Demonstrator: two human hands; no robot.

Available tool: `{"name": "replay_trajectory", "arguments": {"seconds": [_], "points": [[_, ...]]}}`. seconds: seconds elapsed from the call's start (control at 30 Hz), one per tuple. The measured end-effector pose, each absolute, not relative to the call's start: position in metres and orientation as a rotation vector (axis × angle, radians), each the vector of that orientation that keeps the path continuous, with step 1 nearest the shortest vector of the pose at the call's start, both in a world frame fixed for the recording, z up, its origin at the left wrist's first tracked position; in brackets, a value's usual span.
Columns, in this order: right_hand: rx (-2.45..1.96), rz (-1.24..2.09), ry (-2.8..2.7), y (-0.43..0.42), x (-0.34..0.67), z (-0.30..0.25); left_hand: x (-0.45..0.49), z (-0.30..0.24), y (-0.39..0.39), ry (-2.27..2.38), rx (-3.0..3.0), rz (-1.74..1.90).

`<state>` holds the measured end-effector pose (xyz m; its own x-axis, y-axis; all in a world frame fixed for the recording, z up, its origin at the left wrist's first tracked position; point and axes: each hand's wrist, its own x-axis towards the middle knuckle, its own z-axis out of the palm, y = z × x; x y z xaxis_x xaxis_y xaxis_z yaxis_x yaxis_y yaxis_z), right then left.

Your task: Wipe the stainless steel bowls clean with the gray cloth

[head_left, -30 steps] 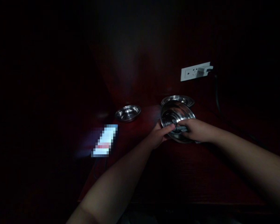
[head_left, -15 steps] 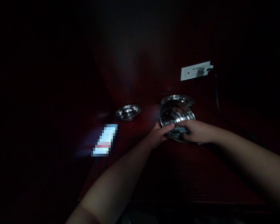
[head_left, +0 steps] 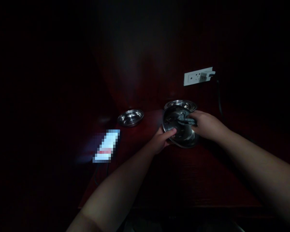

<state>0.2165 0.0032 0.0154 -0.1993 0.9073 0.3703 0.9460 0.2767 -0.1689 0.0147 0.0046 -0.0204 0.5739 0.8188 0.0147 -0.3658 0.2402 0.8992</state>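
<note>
A shiny metal bowl (head_left: pixel 172 120) is tilted with its inside toward me. My left hand (head_left: pixel 160 140) is closed on its lower left rim, the thumb inside and the fingers behind. Inside the bowl, my right hand (head_left: pixel 203 124) grips a dark patterned cloth (head_left: pixel 183 118) against the upper right part of the inner surface. Just behind the held bowl lies a second metal dish (head_left: pixel 181 103), partly covered by it. To the left, a smaller metal bowl (head_left: pixel 130 118) stands upright on the dark red table (head_left: pixel 145 187).
At the left, a lit phone-like screen (head_left: pixel 106 145), blurred into blocks, lies with a thin cable below it. On the wall behind, a white socket panel (head_left: pixel 194 77) holds a plug, and a dark cord (head_left: pixel 219 96) hangs down. The surroundings are very dark.
My right hand with the cloth has moved up from the bottom of the bowl to its upper right inside. The left hand keeps its hold; the view has shifted slightly.
</note>
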Motion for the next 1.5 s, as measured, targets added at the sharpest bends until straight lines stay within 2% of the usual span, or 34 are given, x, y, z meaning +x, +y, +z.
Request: {"name": "replay_trajectory", "arguments": {"seconds": [0.2,1.5], "points": [[-1.704,-0.011,-2.373,0.001,0.206,0.007,0.015,-0.022,0.006,0.543,1.017,0.886],[-1.545,0.327,-2.342,-0.011,0.200,0.011,0.015,-0.023,0.007,0.513,0.998,0.896]]}}
